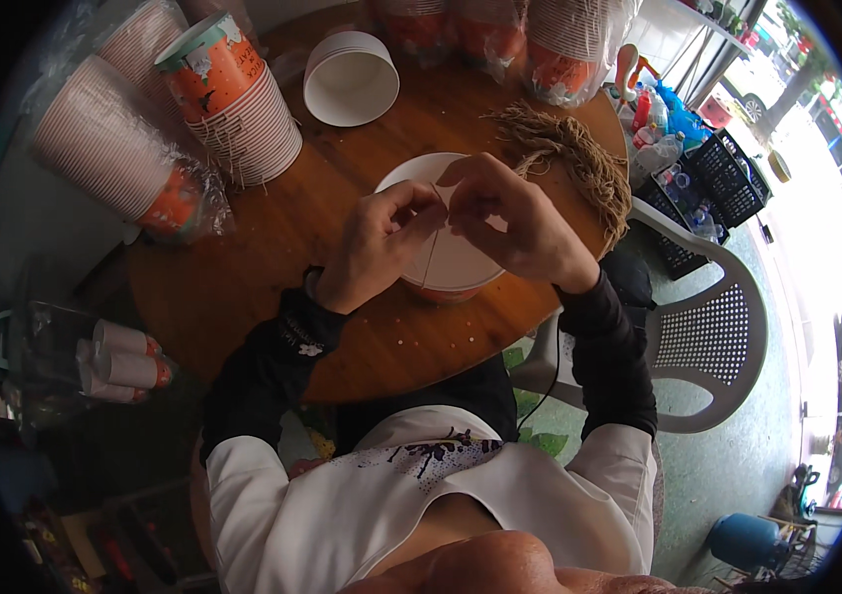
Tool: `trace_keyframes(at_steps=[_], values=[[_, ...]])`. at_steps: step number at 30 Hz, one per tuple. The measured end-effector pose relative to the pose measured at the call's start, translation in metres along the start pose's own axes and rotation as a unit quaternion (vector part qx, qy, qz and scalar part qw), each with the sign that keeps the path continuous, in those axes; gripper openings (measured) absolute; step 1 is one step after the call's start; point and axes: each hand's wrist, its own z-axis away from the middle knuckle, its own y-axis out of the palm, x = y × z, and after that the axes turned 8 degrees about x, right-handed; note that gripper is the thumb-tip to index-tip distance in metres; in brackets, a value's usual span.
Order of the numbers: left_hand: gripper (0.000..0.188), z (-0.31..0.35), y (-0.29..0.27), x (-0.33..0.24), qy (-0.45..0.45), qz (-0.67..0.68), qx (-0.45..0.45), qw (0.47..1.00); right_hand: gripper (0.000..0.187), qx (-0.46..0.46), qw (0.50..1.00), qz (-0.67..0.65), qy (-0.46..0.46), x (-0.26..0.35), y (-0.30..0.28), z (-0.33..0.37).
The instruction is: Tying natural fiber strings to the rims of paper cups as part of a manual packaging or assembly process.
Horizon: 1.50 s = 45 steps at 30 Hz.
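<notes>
A round white paper bucket (461,267) with an orange outside sits on the table in front of me. A thin string (429,259) runs across its mouth and down over the near rim. Above the bucket my left hand (367,247) pinches the string between thumb and fingers. Close beside it, my right hand (530,228) is also closed in a pinch at the string, its fingertips almost meeting those of the left. The exact spot where the string passes between the fingers is partly hidden. To the right lies a loose bundle of brown twine (579,163).
On the round wooden table (282,282), nested orange-and-white paper buckets (243,134) stand at the far left, others in plastic wrap (109,139). Another white bucket (354,91) rests behind mine. A grey plastic chair (703,342) and black crates (723,183) are to the right.
</notes>
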Motion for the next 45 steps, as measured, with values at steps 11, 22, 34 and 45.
trace_keyframes(at_steps=[11, 22, 34, 45], values=[[0.007, 0.031, 0.008, -0.002, 0.049, -0.131, 0.027, 0.990, 0.014, -0.307, 0.902, 0.300, 0.045, -0.034, -0.046, -0.004], [0.010, 0.021, 0.011, 0.011, 0.157, -0.255, 0.016, 0.954, 0.009, -0.344, 0.884, 0.314, 0.035, -0.087, -0.041, 0.010], [0.013, 0.018, -0.013, 0.029, 0.202, -0.478, -0.010, 0.855, 0.047, -0.062, 0.926, 0.371, -0.030, -0.072, 0.069, 0.094], [0.013, -0.058, -0.259, 0.076, 0.147, -0.037, -0.378, 0.913, 0.031, -0.192, 0.946, 0.231, 0.119, -0.081, 0.086, 0.108]])
